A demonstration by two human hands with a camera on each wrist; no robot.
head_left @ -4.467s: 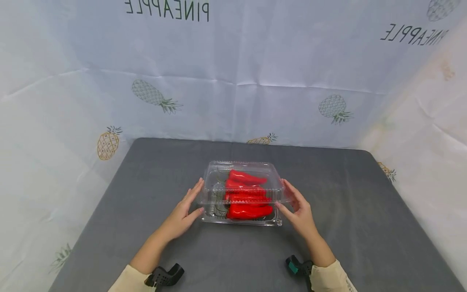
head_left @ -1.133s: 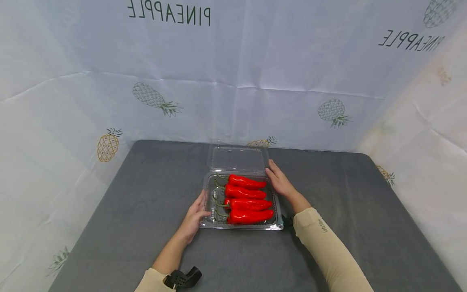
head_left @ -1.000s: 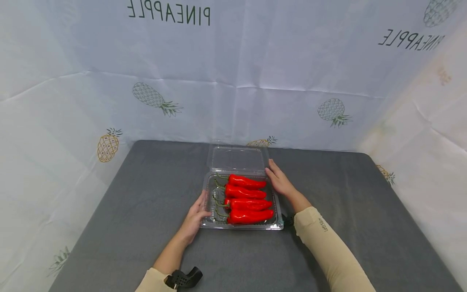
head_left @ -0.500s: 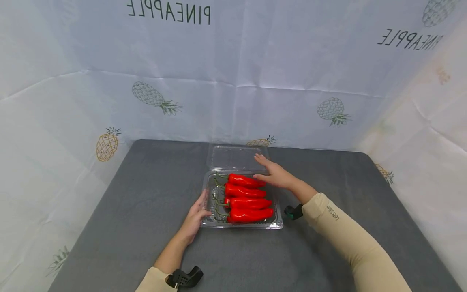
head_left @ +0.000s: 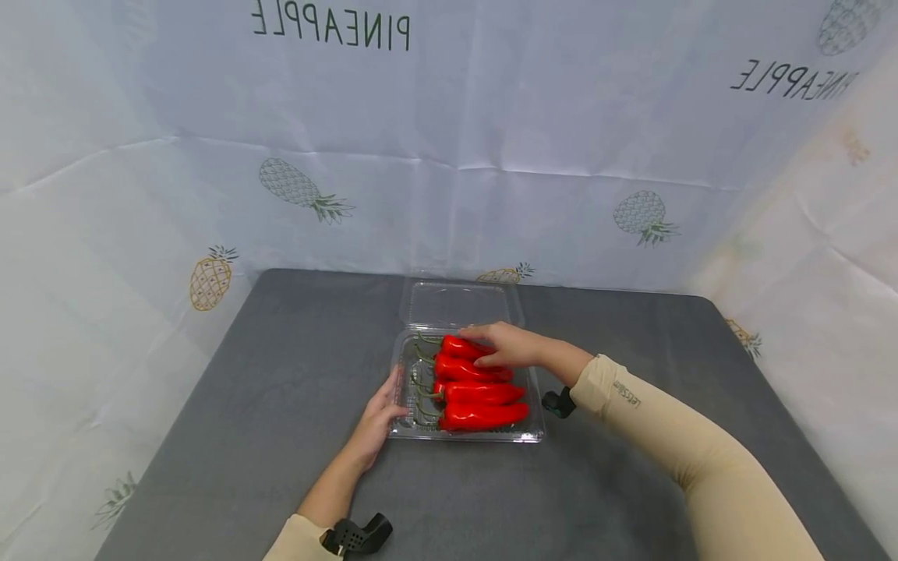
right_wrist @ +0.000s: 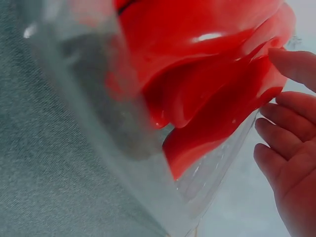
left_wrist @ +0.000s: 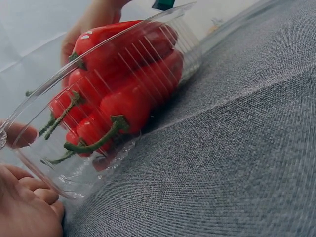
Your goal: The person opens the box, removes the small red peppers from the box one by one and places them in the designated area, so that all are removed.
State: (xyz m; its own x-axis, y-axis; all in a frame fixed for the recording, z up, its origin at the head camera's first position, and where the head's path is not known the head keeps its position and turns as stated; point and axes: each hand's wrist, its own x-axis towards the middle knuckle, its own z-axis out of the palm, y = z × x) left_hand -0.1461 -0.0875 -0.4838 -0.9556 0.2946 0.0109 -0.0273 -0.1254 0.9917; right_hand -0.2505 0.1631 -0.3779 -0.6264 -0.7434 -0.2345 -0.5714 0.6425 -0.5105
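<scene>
Box: a clear plastic box (head_left: 466,425) sits near the middle of the gray desk (head_left: 231,405). Its lid (head_left: 459,301) is open and leans back at the far side.
Peppers: four red peppers (head_left: 477,389) lie side by side in the box, with green stems (head_left: 419,383) that point to the person's left. They fill most of the box.
Right hand: the right hand (head_left: 507,346) reaches over the far end of the box and rests on the farthest pepper (head_left: 454,344). In the right wrist view the fingers (right_wrist: 286,133) are a little bent and lie just beside the red peppers — a real grip does not show, so I cannot tell if they hold one.
Left hand: the left hand (head_left: 379,417) lies on the desk and touches the near left corner of the box. Its fingers are straight and close together, flat on the clear wall — they press it and do not curl round it. The left wrist view shows the fingertips (left_wrist: 37,195) right at the rim of the box.
Sleeves: both arms wear light tan sleeves (head_left: 673,452).
Wrist cameras: small black cameras sit on both wrists, one (head_left: 354,536) near the bottom edge and one (head_left: 557,402) just beside the box on the right.
Behind: a white cloth (head_left: 449,140) with small pineapple pictures and the word PINEAPPLE hangs round the back and sides of the desk.
</scene>
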